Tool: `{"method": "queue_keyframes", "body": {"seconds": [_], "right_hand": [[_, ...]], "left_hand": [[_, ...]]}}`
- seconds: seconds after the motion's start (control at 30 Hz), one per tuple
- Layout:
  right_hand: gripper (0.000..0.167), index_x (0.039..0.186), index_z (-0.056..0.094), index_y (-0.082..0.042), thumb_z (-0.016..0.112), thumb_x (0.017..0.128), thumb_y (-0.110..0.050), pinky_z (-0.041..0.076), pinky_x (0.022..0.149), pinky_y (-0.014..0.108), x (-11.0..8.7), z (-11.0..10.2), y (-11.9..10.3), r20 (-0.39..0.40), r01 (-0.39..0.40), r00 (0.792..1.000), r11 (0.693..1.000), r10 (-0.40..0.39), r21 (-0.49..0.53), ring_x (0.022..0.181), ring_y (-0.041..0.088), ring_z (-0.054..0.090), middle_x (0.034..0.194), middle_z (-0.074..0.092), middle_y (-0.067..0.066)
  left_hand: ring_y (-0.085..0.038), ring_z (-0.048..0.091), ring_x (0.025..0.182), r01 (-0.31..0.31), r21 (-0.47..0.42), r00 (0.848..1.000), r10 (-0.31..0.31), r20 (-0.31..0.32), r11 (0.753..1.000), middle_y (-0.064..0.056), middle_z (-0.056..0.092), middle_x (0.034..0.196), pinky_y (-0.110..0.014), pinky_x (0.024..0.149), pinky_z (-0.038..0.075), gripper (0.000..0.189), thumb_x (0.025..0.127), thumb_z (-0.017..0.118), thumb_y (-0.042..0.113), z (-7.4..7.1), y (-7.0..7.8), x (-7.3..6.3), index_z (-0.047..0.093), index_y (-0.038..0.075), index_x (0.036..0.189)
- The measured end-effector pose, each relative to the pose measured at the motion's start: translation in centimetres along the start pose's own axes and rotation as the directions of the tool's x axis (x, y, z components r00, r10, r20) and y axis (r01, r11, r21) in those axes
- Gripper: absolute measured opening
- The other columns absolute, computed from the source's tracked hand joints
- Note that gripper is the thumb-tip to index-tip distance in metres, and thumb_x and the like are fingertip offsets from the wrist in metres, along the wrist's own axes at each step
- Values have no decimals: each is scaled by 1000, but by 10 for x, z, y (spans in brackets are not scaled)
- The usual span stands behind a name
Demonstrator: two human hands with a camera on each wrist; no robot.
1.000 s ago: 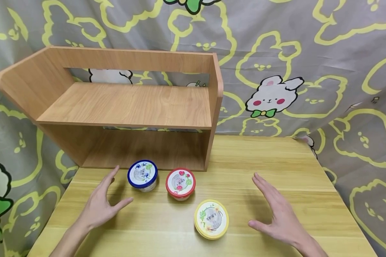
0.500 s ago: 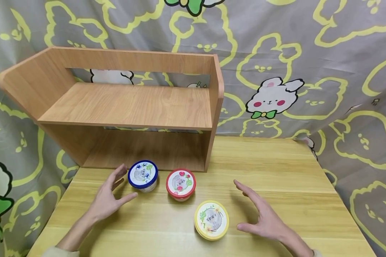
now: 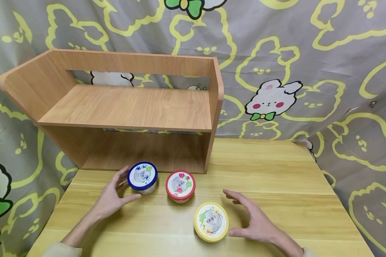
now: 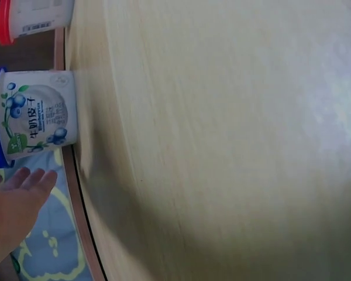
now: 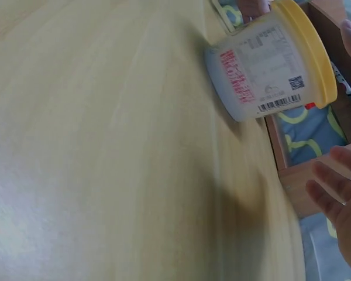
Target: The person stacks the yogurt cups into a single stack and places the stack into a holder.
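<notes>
From where I stand, the wooden shelf (image 3: 128, 107) sits at the back left of the table (image 3: 276, 171), both of its levels bare. Farthest left, the left hand (image 3: 110, 198) lies low on the tabletop with fingers spread and relaxed, cupped toward the blue-lidded tub (image 3: 142, 176); thumb and fingertips sit just beside it, gripping nothing yet (the left wrist view shows a gap between fingers (image 4: 29, 181) and the tub (image 4: 35, 114)). Next comes the red-lidded tub (image 3: 180, 185), untouched, standing just beside the blue one. Then the yellow-lidded tub (image 3: 211, 221), nearer the front edge, with the right hand (image 3: 254, 219) beside it, fingers apart and loosely arched around its right side without closing on it. All 3 tubs stand upright on the table, lids on. By my reckoning nothing is done yet: both hands are only at the reach, and every tub remains to be picked up.
</notes>
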State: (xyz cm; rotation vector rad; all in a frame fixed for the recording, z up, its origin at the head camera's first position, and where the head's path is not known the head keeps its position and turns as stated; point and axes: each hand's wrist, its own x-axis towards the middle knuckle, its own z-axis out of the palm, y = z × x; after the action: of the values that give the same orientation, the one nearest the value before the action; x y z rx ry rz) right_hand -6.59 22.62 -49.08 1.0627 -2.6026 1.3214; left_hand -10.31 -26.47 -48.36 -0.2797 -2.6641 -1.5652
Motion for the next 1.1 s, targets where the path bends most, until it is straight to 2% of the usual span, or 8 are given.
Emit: {"method": "queue_keyframes", "body": {"seconds": [0.2,0.33,0.53,0.73,0.8,1.0,1.07,1.1], "right_hand": [[109,161,39,-9,95,75,-45,56,108,39,1,8,0,34,-3,999,999,1,39,135,24,61,157,56,13],[109,161,39,-6,95,76,-44,56,110,38,4,13,2,51,27,998,997,-31,75,134,27,61,154,58,17],[110,161,38,-6,97,74,-40,55,111,36,3,18,4,87,14,996,994,-24,110,133,17,61,153,58,18],[113,162,37,-12,98,72,-43,53,112,35,3,22,-1,128,-54,991,994,42,97,128,10,62,157,56,8],[114,163,38,-17,99,70,-43,53,113,35,3,23,-3,134,-90,988,992,78,91,129,10,62,158,56,3],[113,161,40,-27,101,67,-43,50,117,33,4,26,-6,143,-161,979,983,147,91,137,12,60,159,55,-2],[112,161,41,-29,101,67,-43,49,118,32,4,27,-6,146,-177,976,979,162,100,138,12,59,158,56,-4],[111,160,42,-28,101,68,-42,49,118,31,5,27,-6,147,-176,976,979,160,102,139,12,59,158,56,-5]], "left_hand": [[-47,45,146,52,-19,999,-52,8,998,-27,39,164,2,105,38,106,82,92,17,1,1,4,25,0,163],[-47,47,145,54,-7,999,-54,3,999,-28,42,162,3,105,36,105,82,92,18,1,0,7,27,-1,162],[-47,46,146,56,24,998,-56,8,998,-28,44,161,4,104,33,104,83,92,20,2,0,9,28,-1,162],[-45,45,146,71,9,997,-71,18,997,-28,44,161,5,103,33,103,84,91,19,3,-2,12,28,-1,162],[-45,46,146,69,2,997,-69,22,998,-28,45,160,5,103,33,102,84,91,19,3,-2,12,29,0,162],[-45,48,144,61,-26,998,-61,32,998,-28,49,157,2,102,36,98,84,91,17,4,0,15,31,2,161],[-39,50,143,69,-41,997,-67,35,997,-27,49,156,1,102,39,97,84,91,16,4,0,15,31,3,161],[-32,52,141,72,-49,997,-70,36,996,-27,50,156,0,102,40,97,84,90,15,4,0,15,32,3,161]]}}
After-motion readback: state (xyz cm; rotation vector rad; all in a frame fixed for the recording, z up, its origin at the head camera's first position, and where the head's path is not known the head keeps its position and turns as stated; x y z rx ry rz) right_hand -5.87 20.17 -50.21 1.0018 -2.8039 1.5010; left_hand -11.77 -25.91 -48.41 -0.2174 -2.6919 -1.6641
